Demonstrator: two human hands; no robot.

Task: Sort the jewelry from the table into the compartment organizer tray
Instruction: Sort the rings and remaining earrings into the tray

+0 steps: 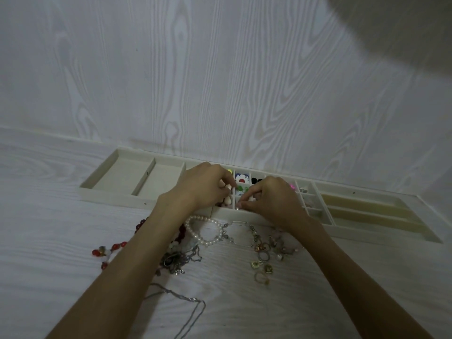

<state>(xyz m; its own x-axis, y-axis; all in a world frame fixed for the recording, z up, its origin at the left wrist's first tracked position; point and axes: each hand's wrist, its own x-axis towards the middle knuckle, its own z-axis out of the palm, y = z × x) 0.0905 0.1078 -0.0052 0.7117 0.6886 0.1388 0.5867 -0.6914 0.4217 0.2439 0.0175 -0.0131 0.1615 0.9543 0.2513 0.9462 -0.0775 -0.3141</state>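
The cream compartment organizer tray (146, 200) lies along the wall. Both hands are over its small middle compartments, which hold colourful pieces (242, 178). My left hand (203, 185) curls its fingers round pale peach pieces (227, 199) in a compartment. My right hand (274, 200) pinches a small pale piece (250, 198) just right of the divider. On the table in front lie a pearl bracelet (208, 231), a red bead string (115, 248), a wire bangle with charms (244, 232), several rings and earrings (263, 263), and tangled silver chains (178, 259).
A long thin silver necklace (193, 307) trails toward the near edge. The tray's wide left compartments (117, 177) and long right slots (362, 211) hold nothing visible. A wood-grain wall (220, 81) stands right behind the tray.
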